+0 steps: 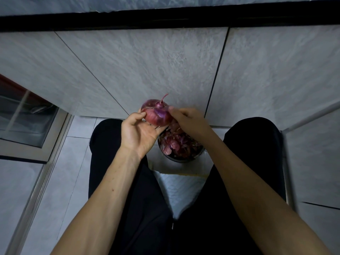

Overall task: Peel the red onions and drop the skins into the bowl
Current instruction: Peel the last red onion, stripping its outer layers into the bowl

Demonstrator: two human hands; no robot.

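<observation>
A red onion point(156, 113) with its papery skin partly on and a thin stem tip pointing up is held above a dark metal bowl point(182, 159). My left hand point(139, 131) cups the onion from below, thumb curled on its left side. My right hand point(187, 120) pinches the skin on the onion's right side with its fingertips. The bowl stands on the floor between my knees and is heaped with purple onion skins point(174, 142). My hands hide the bowl's far rim.
My legs in black trousers point(114, 144) flank the bowl on both sides. A white sheet point(182, 183) lies under the bowl. Grey tiled wall rises just beyond. A glass-fronted cabinet point(27, 118) stands at the left.
</observation>
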